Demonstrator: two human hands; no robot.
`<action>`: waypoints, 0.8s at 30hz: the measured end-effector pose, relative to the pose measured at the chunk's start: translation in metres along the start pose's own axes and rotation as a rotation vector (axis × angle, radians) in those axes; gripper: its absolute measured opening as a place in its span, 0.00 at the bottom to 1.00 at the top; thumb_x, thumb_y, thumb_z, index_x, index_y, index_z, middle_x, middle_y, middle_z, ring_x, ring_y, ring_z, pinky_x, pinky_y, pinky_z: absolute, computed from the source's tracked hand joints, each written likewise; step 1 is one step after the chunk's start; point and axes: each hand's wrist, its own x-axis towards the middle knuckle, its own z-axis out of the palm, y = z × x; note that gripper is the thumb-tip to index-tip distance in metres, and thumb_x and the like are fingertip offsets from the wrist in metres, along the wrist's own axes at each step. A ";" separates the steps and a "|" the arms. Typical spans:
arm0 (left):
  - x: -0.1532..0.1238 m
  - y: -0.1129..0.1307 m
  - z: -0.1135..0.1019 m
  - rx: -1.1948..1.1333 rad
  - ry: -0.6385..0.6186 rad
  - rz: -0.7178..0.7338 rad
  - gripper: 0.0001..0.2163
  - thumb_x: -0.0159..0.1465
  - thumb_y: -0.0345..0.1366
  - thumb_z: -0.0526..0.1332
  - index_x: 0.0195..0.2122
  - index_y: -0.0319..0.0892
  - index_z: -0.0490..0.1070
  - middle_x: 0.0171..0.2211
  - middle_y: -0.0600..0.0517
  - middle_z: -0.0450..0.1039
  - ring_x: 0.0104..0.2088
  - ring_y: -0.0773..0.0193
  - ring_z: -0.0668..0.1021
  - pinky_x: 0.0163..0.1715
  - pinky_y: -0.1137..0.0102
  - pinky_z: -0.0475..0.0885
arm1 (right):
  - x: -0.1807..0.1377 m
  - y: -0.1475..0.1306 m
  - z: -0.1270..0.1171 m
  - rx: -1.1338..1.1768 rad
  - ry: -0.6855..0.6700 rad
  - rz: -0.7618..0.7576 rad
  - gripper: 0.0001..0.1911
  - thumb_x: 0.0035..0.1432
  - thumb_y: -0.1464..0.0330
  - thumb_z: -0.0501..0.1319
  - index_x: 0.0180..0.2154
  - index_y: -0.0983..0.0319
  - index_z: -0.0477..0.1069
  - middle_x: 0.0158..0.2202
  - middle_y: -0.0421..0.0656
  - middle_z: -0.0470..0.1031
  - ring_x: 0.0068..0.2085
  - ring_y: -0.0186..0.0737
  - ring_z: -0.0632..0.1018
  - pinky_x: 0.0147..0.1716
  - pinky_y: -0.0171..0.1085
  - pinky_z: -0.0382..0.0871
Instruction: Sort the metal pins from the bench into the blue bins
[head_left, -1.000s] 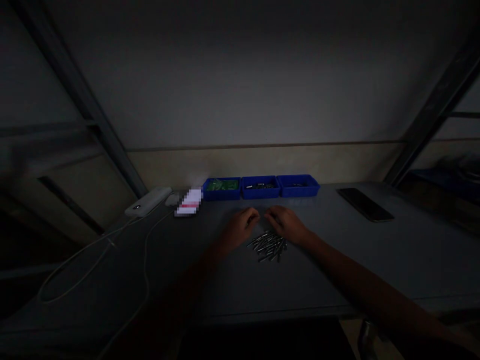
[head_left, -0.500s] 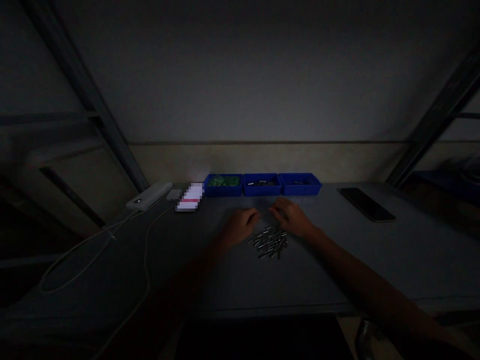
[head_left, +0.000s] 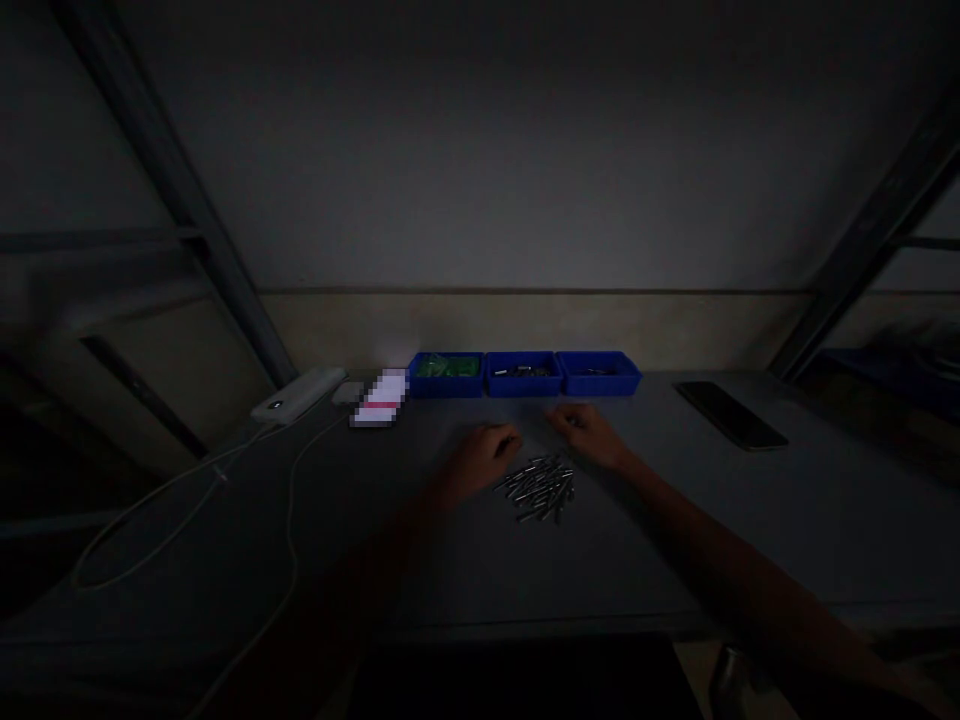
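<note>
A loose pile of slim, shiny metal pins [head_left: 538, 487] lies on the grey table in front of me. Just beyond its left side is my left hand [head_left: 484, 455], fingers curled and closed; what they hold, if anything, is too dark to make out. My right hand [head_left: 589, 432] is past the pile's right side, thumb and fingers pinched together, and its fingertips hide whatever is between them. A gap separates the two hands. Behind them stand three blue bins: the left bin [head_left: 447, 388] with green pieces, the middle bin [head_left: 524, 386] and the right bin [head_left: 600, 385] with small parts.
A dark phone [head_left: 731, 415] lies to the right on the table [head_left: 600, 570]. On the left are a lit phone [head_left: 381, 398] with a blurred screen, a white power bank [head_left: 300, 394] and a loose white cable [head_left: 292, 520]. A wall rises behind the bins.
My right hand has drawn slightly away from the left, widening the gap, and its fingers have curled more. The left hand has hardly moved. The pin pile looks the same.
</note>
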 end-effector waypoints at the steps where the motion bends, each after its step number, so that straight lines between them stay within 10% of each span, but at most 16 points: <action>1: 0.000 0.001 0.000 0.004 -0.007 -0.002 0.11 0.64 0.37 0.51 0.33 0.41 0.72 0.31 0.52 0.75 0.31 0.67 0.74 0.32 0.74 0.64 | 0.001 0.002 0.000 0.065 0.028 0.082 0.25 0.58 0.51 0.49 0.17 0.61 0.59 0.17 0.37 0.60 0.21 0.32 0.64 0.23 0.32 0.56; 9: -0.001 0.004 -0.002 0.017 -0.045 -0.002 0.11 0.64 0.36 0.51 0.33 0.41 0.72 0.30 0.52 0.75 0.31 0.67 0.73 0.32 0.74 0.64 | 0.018 0.007 -0.023 0.491 0.264 0.564 0.18 0.53 0.53 0.54 0.23 0.61 0.62 0.18 0.38 0.65 0.21 0.33 0.68 0.20 0.32 0.59; 15: -0.001 0.005 -0.004 0.012 -0.051 0.012 0.11 0.64 0.36 0.51 0.32 0.41 0.72 0.29 0.53 0.74 0.30 0.67 0.74 0.31 0.74 0.64 | 0.031 0.021 -0.047 0.239 0.425 0.412 0.30 0.58 0.46 0.45 0.39 0.63 0.71 0.28 0.47 0.75 0.31 0.41 0.76 0.27 0.35 0.65; 24: -0.002 0.005 -0.005 0.039 -0.077 0.026 0.10 0.64 0.36 0.52 0.34 0.43 0.72 0.33 0.52 0.76 0.34 0.66 0.75 0.35 0.74 0.65 | -0.006 0.025 -0.020 -0.409 -0.244 0.044 0.13 0.52 0.59 0.62 0.36 0.60 0.76 0.31 0.45 0.78 0.32 0.42 0.77 0.31 0.35 0.66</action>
